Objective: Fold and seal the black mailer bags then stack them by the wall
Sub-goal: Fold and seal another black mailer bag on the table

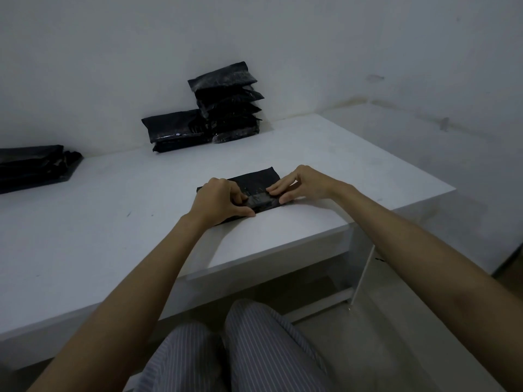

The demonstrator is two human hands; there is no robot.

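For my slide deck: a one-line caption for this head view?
Both hands press a black mailer bag on the white table; sealed stacks line the wall.

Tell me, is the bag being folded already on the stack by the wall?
No, the bag lies near the table's front edge under both hands, apart from the stack.

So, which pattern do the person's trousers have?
Grey trousers with thin pale stripes, seen in the head view.

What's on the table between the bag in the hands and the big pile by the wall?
Nothing: the head view shows bare white table between the mailer bag and the stack.
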